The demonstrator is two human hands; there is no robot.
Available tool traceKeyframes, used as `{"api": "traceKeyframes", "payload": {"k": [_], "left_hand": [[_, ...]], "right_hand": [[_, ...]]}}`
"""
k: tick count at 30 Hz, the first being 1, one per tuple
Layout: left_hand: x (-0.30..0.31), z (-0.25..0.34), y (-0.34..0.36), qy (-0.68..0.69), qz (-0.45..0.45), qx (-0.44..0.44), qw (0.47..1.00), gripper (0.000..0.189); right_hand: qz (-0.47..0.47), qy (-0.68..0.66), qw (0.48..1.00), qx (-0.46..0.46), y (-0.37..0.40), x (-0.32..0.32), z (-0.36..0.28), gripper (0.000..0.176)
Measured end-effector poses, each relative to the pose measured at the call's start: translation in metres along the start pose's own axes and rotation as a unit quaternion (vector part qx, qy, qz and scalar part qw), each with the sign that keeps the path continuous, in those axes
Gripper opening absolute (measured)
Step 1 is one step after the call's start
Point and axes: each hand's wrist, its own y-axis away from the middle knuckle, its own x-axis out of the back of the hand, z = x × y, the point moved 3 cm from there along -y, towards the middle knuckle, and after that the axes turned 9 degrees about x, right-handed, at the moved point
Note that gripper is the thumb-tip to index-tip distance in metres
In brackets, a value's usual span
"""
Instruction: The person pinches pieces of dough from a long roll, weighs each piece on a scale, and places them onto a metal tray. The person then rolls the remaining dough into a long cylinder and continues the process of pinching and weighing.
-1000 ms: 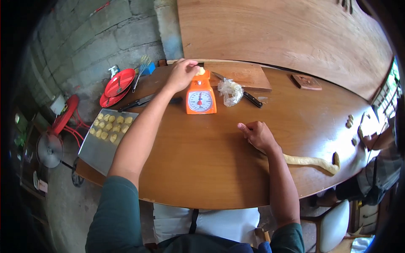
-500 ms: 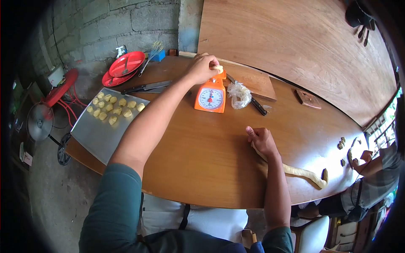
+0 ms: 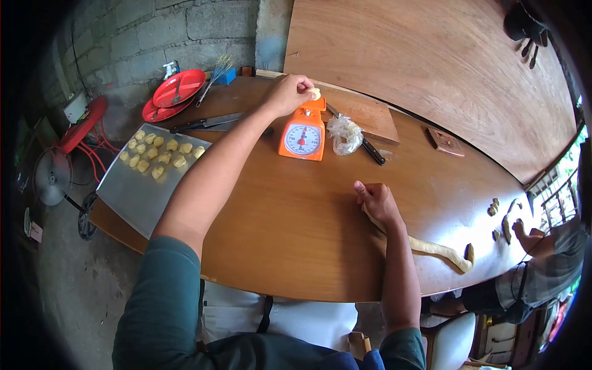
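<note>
One small dough piece (image 3: 315,93), head view: your left hand (image 3: 291,95) pinches it between thumb and fingertips, gap narrow, at the top of the orange scale (image 3: 301,140). Your right hand (image 3: 379,203): fingers curled closed, thumb extended; dough rope (image 3: 438,248) runs beneath the wrist, grip on it cannot be determined. Plastic bag (image 3: 345,134) just beside scale; tray (image 3: 132,191) of dough pieces near your left arm.

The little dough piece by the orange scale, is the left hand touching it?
Touching. The head view shows the left hand with its fingers right against the dough piece.
</note>
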Motion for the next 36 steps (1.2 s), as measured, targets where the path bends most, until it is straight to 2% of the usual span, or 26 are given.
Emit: {"api": "traceKeyframes", "payload": {"k": [4,6,18,27,31,33,36], "left_hand": [[0.001,0.004,0.007,-0.004,0.007,-0.011,1.000,0.027],[0.005,0.004,0.006,-0.019,0.042,-0.047,0.998,0.028],[0.020,0.009,0.007,-0.020,0.064,-0.008,0.998,0.025],[0.017,0.018,0.007,-0.040,0.112,-0.034,0.992,0.025],[0.016,0.018,0.009,-0.069,0.088,-0.032,0.993,0.025],[0.013,0.017,0.010,-0.152,0.056,-0.051,0.985,0.024],[0.014,0.020,0.010,-0.138,0.069,-0.053,0.987,0.022]], "right_hand": [[-0.009,-0.006,1.000,-0.012,0.000,0.001,0.000,0.073],[-0.006,-0.018,1.000,0.001,0.000,-0.001,0.001,0.073],[-0.001,-0.004,1.000,0.011,-0.001,-0.002,0.006,0.074],[-0.002,-0.004,1.000,0.006,0.000,0.000,0.002,0.074],[0.000,-0.002,1.000,0.004,0.000,-0.003,0.007,0.073],[0.003,-0.021,1.000,0.012,-0.002,-0.004,0.008,0.073],[0.005,-0.005,1.000,0.005,0.002,0.000,0.001,0.072]]}}
